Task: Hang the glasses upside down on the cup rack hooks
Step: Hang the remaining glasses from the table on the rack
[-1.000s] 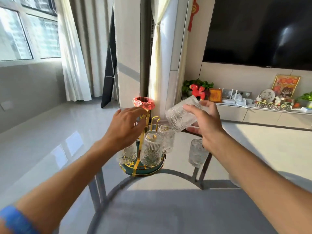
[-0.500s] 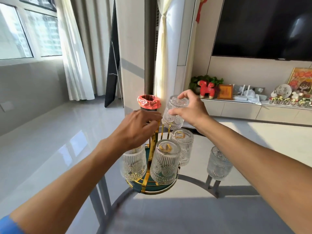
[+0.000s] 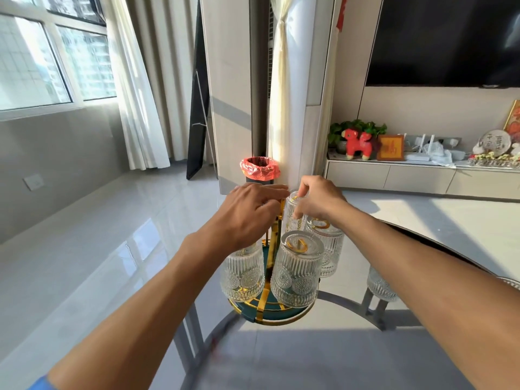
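My right hand gripped the upside-down glass, just right of the rack my left hand held.

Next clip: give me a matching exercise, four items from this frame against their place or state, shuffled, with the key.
Items:
1. right hand
2. left hand
3. loose glass
4. bin

States:
A. on the floor, red liner
B. on the rack's gold post
C. standing on the table, right of the rack
D. gripping an upturned glass at the rack top

Pairs: 1-D, 2-B, 3-C, 4-A
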Action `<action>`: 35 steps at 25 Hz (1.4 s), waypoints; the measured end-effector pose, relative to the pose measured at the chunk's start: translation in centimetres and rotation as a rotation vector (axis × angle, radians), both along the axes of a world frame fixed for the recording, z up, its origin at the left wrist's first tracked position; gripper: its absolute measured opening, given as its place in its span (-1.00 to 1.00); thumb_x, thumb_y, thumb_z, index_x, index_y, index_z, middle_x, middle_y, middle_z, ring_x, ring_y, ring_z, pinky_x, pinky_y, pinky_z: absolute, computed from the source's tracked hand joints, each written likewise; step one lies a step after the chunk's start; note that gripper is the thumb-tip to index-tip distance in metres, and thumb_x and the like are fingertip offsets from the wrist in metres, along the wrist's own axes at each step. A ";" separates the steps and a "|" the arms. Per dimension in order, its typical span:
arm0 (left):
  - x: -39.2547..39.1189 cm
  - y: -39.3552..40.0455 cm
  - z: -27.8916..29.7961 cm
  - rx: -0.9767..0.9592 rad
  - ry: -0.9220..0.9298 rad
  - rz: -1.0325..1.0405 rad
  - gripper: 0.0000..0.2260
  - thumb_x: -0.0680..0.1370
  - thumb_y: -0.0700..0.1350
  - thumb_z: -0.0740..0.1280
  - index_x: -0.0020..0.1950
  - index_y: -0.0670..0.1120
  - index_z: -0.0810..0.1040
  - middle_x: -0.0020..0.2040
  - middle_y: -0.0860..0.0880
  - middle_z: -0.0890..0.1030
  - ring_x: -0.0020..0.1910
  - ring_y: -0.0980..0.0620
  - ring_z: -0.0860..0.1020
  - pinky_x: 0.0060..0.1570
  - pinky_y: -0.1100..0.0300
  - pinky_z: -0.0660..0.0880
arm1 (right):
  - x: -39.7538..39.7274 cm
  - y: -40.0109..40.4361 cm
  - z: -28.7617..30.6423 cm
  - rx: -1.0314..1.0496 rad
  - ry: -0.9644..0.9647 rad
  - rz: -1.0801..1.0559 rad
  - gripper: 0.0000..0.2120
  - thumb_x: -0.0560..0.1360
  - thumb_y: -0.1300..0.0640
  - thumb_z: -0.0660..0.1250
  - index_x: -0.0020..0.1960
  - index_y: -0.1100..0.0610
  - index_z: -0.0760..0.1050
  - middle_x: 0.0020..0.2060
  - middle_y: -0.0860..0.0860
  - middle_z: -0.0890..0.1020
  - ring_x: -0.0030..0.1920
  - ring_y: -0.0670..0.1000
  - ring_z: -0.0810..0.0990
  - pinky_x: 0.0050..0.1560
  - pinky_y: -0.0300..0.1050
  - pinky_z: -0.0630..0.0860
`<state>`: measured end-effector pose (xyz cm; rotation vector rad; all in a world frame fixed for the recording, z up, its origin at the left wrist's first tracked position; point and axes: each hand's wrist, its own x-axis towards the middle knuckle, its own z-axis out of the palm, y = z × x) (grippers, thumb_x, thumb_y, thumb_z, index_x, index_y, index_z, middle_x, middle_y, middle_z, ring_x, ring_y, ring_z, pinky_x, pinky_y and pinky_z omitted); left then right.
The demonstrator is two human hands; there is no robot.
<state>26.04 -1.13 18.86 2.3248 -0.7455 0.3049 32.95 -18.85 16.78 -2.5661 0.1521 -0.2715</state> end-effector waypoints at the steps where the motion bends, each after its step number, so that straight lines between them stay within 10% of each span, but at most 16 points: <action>1: -0.1 -0.1 0.0 0.010 0.018 0.008 -0.51 0.45 -0.05 0.10 0.33 -0.03 0.55 0.42 0.05 0.48 0.38 0.05 0.43 0.40 -0.12 0.32 | 0.0 0.2 0.1 -0.043 -0.001 -0.006 -0.68 0.18 0.16 0.56 -0.22 -0.01 0.45 -0.26 -0.08 0.54 -0.22 -0.01 0.52 -0.36 -0.14 0.38; 7: -2.5 -1.5 -0.7 0.395 -0.043 0.158 -0.45 0.60 0.08 0.01 0.58 -0.02 0.11 0.61 0.03 0.10 0.59 0.01 -0.09 0.52 -0.17 -0.17 | -3.9 -1.2 1.5 0.130 -0.003 0.110 -0.81 0.42 0.00 0.37 0.01 -0.01 0.63 -0.02 -0.01 0.64 -0.01 0.04 0.59 -0.06 -0.10 0.49; 12: -9.8 -4.7 -4.3 0.117 -0.297 0.101 -0.46 0.60 0.06 0.15 0.57 0.00 0.17 0.57 0.03 0.21 0.58 0.04 0.06 0.54 0.00 0.01 | -14.7 -6.1 -1.7 0.347 -0.308 0.051 -0.85 0.44 0.14 0.35 -0.03 -0.01 0.63 -0.04 -0.10 0.67 0.00 -0.08 0.55 -0.06 -0.22 0.42; 23: -14.7 -14.3 -19.1 0.552 0.137 0.099 -0.37 0.58 0.32 -0.09 0.59 0.12 -0.11 0.62 0.02 -0.13 0.59 -0.01 -0.18 0.52 -0.06 -0.22 | -27.3 -18.1 -14.6 0.345 -0.089 -0.312 -0.83 0.38 0.19 0.36 -0.05 0.02 0.53 -0.13 -0.08 0.65 -0.20 -0.05 0.59 -0.17 -0.17 0.43; 26: -14.5 -14.3 -20.5 0.573 0.105 0.105 -0.34 0.53 0.36 -0.21 0.59 0.12 -0.09 0.62 0.04 -0.13 0.58 0.01 -0.19 0.53 -0.05 -0.23 | -26.2 -21.0 -15.1 0.732 -0.175 -0.688 -0.57 0.36 0.17 0.39 0.18 0.07 0.36 0.05 0.08 0.59 -0.24 0.14 0.66 -0.22 -0.03 0.56; 30: -14.6 -14.3 -20.6 0.540 0.095 0.110 -0.29 0.49 0.39 -0.28 0.59 0.14 -0.10 0.61 0.06 -0.15 0.58 0.02 -0.21 0.51 -0.02 -0.26 | -23.8 -23.2 -15.7 0.599 -0.213 -0.685 -0.06 0.29 0.04 0.52 0.51 0.03 0.05 0.46 0.08 0.31 0.36 0.18 0.40 0.27 0.08 0.41; 35: -14.5 -14.3 -20.5 0.533 0.097 0.115 -0.34 0.53 0.37 -0.21 0.59 0.14 -0.08 0.61 0.06 -0.15 0.58 0.03 -0.21 0.51 -0.01 -0.27 | -21.9 -24.7 -15.5 0.539 -0.091 -0.574 -0.09 0.20 -0.08 0.56 0.44 -0.09 0.19 0.35 0.02 0.47 0.30 0.12 0.46 0.17 -0.03 0.47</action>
